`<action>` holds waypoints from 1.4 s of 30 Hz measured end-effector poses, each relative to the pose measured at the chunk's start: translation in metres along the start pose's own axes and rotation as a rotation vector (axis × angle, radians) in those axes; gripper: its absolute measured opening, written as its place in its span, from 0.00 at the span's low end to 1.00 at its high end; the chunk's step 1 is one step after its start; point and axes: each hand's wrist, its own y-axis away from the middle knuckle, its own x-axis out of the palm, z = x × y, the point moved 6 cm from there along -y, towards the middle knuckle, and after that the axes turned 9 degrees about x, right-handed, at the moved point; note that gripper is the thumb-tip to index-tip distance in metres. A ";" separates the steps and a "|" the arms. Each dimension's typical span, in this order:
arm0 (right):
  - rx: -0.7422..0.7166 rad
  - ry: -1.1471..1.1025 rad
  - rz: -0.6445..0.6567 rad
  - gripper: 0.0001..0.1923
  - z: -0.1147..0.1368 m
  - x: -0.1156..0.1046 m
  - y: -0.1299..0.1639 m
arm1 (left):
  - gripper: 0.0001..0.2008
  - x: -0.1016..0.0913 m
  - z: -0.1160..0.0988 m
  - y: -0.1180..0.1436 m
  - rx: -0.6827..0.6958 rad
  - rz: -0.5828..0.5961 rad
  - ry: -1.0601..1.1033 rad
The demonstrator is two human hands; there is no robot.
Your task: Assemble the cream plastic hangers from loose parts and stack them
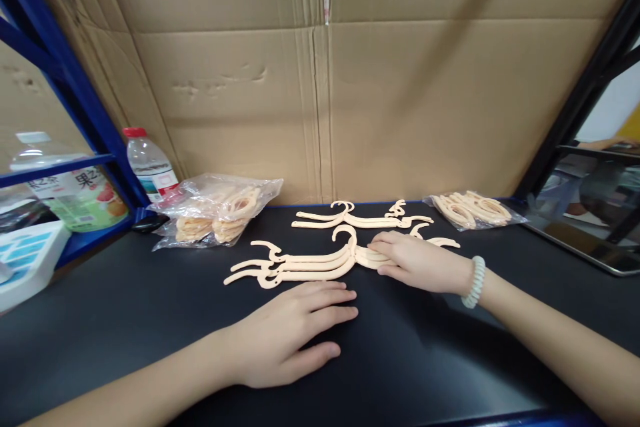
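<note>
The large drink bottle [75, 197] left of the blue shelf post [75, 93] bears the Chinese characters 果之茶 on its label. The small water bottle's [149, 163] label is unreadable.

We face a black counter [150, 320] backed by flattened cardboard [320, 100]. Blue shelving [75, 90] stands left. A dark frame [585, 90] rises right.
</note>
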 end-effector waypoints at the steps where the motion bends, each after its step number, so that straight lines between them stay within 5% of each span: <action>1: 0.001 -0.001 -0.003 0.17 0.000 0.000 0.000 | 0.22 0.000 0.000 0.000 -0.001 -0.002 0.000; 6: -0.035 -0.134 -0.096 0.26 -0.006 -0.009 -0.001 | 0.22 0.000 0.000 0.001 0.000 0.001 -0.004; 11: 0.070 -0.170 -0.443 0.17 -0.049 -0.033 -0.010 | 0.22 0.001 0.001 0.001 -0.003 -0.016 0.020; 14: 0.154 -0.052 -0.533 0.12 -0.080 -0.037 -0.015 | 0.22 0.001 0.002 0.001 0.004 -0.031 0.029; 23: 0.259 0.181 -0.429 0.12 -0.117 -0.025 -0.032 | 0.20 0.003 0.004 0.001 -0.011 -0.073 0.034; 42: 0.227 0.279 -0.291 0.11 -0.105 -0.008 -0.053 | 0.18 0.003 0.003 0.000 0.003 -0.121 0.050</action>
